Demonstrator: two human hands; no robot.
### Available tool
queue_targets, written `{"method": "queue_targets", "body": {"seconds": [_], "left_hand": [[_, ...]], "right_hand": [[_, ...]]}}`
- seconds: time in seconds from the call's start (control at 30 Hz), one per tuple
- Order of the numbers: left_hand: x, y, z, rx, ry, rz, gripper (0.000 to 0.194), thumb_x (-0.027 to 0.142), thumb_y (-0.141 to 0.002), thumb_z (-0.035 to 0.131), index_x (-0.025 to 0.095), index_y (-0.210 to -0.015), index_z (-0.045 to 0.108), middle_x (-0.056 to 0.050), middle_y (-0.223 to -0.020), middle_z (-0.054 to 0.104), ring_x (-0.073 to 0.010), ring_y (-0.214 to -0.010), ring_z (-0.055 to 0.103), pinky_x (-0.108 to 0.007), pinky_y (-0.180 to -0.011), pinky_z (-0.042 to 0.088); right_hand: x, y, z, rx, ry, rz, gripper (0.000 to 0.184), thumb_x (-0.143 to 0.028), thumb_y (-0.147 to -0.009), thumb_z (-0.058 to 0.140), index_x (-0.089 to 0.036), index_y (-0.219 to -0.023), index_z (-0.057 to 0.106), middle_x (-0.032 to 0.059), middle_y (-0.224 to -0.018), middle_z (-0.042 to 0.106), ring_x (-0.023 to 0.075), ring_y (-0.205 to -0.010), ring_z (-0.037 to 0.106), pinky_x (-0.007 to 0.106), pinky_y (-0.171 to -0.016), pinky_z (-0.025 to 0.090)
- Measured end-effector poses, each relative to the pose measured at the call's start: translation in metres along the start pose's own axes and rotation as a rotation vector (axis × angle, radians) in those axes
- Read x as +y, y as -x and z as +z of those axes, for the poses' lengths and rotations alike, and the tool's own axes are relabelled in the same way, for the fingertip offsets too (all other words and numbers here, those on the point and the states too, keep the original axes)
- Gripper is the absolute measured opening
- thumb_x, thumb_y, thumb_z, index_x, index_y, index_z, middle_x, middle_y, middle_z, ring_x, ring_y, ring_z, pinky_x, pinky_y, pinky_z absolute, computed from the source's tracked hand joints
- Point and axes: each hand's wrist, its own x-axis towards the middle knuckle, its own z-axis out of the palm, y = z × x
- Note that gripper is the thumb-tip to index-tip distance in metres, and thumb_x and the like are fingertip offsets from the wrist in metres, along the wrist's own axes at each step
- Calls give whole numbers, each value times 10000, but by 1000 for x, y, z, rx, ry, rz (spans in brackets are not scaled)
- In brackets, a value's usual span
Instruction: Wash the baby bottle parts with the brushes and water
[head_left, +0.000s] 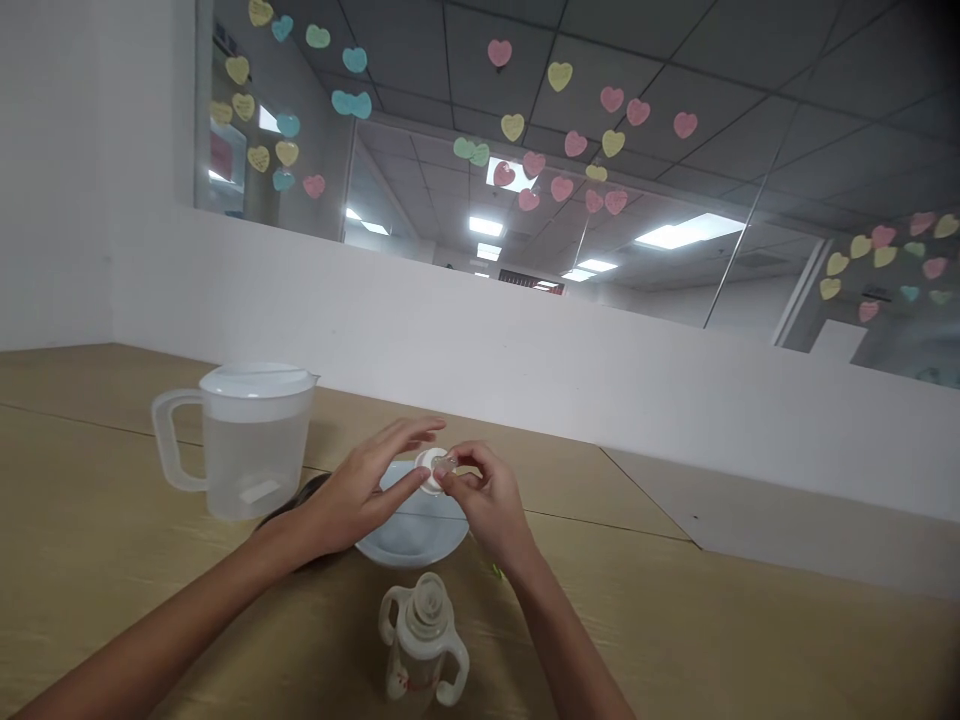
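My right hand (491, 500) pinches a clear bottle nipple (444, 465) set in a white collar ring (427, 460), held above a pale blue bowl (409, 545). On the ring's left side is my left hand (375, 485), its fingers stretched out and its thumb at the ring's edge; whether the thumb presses on it is hard to tell. Nearer to me stands a clear baby bottle (416, 660) with two side handles, its threaded neck uncovered.
A lidded translucent pitcher (259, 450) stands on the wooden table (112, 560) at left, its handle outward. Something dark (311, 487) lies partly hidden behind my left wrist. A small green bit (497, 571) sits by my right wrist. A white wall (450, 340) rises behind the table.
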Motion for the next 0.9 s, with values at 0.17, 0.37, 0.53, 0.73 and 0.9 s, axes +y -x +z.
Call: {"method": "queue_targets", "body": {"seconds": [0.17, 0.37, 0.53, 0.73, 0.9], "left_hand": [[-7, -2, 7, -92, -91, -59, 445, 390, -825, 529, 197, -1221, 469, -82, -1211, 561, -220, -1078, 538, -347, -890, 445], [-8, -4, 6, -73, -5, -12, 366, 354, -811, 561, 184, -1135, 541, -57, -1135, 611, -190, -1018, 569, -287, -858, 449], [-8, -2, 4, -74, -4, 24, 385, 358, -807, 572, 188, -1150, 535, -56, -1137, 609, -186, -1012, 568, -283, -853, 447], [-10, -1, 4, -63, -39, 63, 410, 367, -817, 555, 190, -1185, 521, -66, -1160, 598, -188, -1023, 565, -282, -856, 448], [-13, -2, 2, -123, -61, 43, 421, 402, -828, 531, 205, -1200, 512, -64, -1199, 576, -191, -1070, 545, -302, -897, 435]], "right_hand": [[-10, 7, 2, -6, 252, -180, 75, -255, -782, 503, -187, -793, 533, 45, -841, 526, 145, -768, 526, 223, -572, 461], [-14, 13, 4, 26, 481, -333, 142, -200, -839, 401, -187, -840, 543, 53, -838, 591, 146, -751, 535, 244, -612, 455], [-17, 13, -1, 40, 436, -311, 125, -222, -820, 438, -182, -808, 556, 50, -804, 607, 143, -716, 560, 237, -559, 479], [-23, 11, -7, -13, 240, -218, 112, -266, -798, 504, -177, -776, 569, 43, -789, 601, 135, -670, 595, 243, -535, 538], [-24, 7, -11, -35, 177, -98, 112, -285, -727, 596, -177, -742, 576, 42, -784, 643, 153, -664, 621, 272, -565, 553]]}}
